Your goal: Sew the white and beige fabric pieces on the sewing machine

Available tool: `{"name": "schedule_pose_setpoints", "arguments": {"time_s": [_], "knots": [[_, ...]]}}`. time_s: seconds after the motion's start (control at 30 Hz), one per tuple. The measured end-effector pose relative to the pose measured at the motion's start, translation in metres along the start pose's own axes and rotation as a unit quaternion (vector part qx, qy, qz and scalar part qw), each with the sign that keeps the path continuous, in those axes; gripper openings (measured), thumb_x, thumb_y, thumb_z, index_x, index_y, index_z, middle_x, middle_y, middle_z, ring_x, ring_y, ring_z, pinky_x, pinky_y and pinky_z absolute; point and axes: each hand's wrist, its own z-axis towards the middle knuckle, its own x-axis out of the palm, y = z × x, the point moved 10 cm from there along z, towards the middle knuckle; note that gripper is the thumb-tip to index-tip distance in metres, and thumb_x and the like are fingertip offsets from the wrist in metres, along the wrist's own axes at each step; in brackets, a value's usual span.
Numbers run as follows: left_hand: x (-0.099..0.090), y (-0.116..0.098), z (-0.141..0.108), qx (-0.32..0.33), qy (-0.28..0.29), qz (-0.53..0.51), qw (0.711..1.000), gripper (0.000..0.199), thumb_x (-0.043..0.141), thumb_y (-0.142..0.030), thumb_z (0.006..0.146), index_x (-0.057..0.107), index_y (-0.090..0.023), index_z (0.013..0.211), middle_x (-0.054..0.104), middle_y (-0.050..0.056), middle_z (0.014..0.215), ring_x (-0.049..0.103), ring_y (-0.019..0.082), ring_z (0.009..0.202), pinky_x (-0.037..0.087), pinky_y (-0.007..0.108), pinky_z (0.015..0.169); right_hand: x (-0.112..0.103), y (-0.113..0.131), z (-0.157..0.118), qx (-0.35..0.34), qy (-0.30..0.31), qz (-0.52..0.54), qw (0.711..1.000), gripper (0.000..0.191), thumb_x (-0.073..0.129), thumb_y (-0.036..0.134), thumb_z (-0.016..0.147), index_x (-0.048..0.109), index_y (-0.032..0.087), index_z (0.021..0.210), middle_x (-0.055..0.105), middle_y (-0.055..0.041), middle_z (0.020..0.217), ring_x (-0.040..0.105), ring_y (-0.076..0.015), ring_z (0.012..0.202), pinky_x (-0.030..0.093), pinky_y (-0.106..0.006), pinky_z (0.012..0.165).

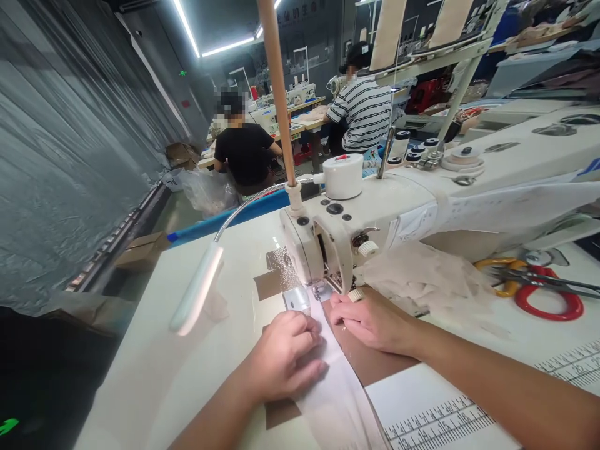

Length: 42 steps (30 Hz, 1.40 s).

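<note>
A pale pinkish-white fabric strip runs from the front edge of the table up to the presser foot of a white sewing machine. My left hand bears down on the strip's left side, its fingers curled on the cloth and the thumb apart. Close to the needle area, on the right, my right hand has its fingers bent together at the strip's edge; its fingertips are partly hidden. Beneath the hands, brown tape covers part of the table. The needle itself is too small to make out.
A lamp on a bent neck hangs left of the machine head. Crumpled sheer cloth lies right, beside red-handled scissors and yellow-handled scissors. A printed ruler marks the front. Two people sit at machines beyond.
</note>
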Motion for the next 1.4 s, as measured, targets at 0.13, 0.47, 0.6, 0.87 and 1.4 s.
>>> {"name": "schedule_pose_setpoints", "arguments": {"time_s": [0.13,0.47,0.6,0.87,1.4], "knots": [[-0.001,-0.001,0.000,0.003,-0.003,0.004,1.000,0.022,0.057,-0.031,0.086,0.063,-0.019,0.103,0.061,0.009,0.103,0.055,0.022,0.092,0.045,0.038,0.084,0.000,0.008,0.001,-0.020,0.013,-0.008,1.000,0.031,0.039,0.010,0.081,0.068,0.021,0.085,0.057,-0.0020,0.075,0.046,-0.0157,0.070,0.033,-0.027,0.063],[-0.006,0.000,0.002,0.007,-0.029,-0.015,0.999,0.016,0.057,-0.025,0.085,0.062,-0.019,0.099,0.063,0.008,0.097,0.057,0.020,0.089,0.047,0.036,0.081,0.007,0.013,0.001,-0.055,0.059,-0.108,0.991,0.028,0.043,0.006,0.077,0.065,0.019,0.088,0.054,-0.0032,0.077,0.043,-0.0168,0.068,0.029,-0.029,0.060],[-0.015,0.006,0.003,-0.013,-0.064,-0.012,0.998,0.015,0.054,-0.019,0.086,0.061,-0.018,0.099,0.063,0.009,0.101,0.057,0.020,0.094,0.048,0.036,0.083,0.010,0.013,-0.001,-0.070,0.055,-0.150,0.985,0.033,0.045,0.004,0.074,0.064,0.018,0.097,0.060,-0.0047,0.083,0.045,-0.0190,0.072,0.031,-0.031,0.062],[-0.014,0.000,0.018,0.011,0.014,0.100,0.995,0.027,0.043,-0.014,0.091,0.057,-0.017,0.114,0.062,0.012,0.117,0.059,0.022,0.096,0.050,0.038,0.083,0.014,0.018,-0.004,-0.098,0.052,-0.191,0.975,0.038,0.045,0.000,0.074,0.064,0.016,0.103,0.066,-0.0061,0.094,0.052,-0.0203,0.078,0.039,-0.033,0.070],[-0.004,-0.001,0.024,0.060,-0.001,0.165,0.985,0.029,0.043,-0.019,0.094,0.061,-0.010,0.115,0.066,0.014,0.110,0.060,0.024,0.097,0.054,0.039,0.081,0.012,0.022,-0.007,-0.139,-0.007,-0.206,0.969,0.038,0.030,0.004,0.088,0.064,0.014,0.100,0.063,-0.0081,0.085,0.049,-0.0186,0.070,0.040,-0.033,0.065]]}}
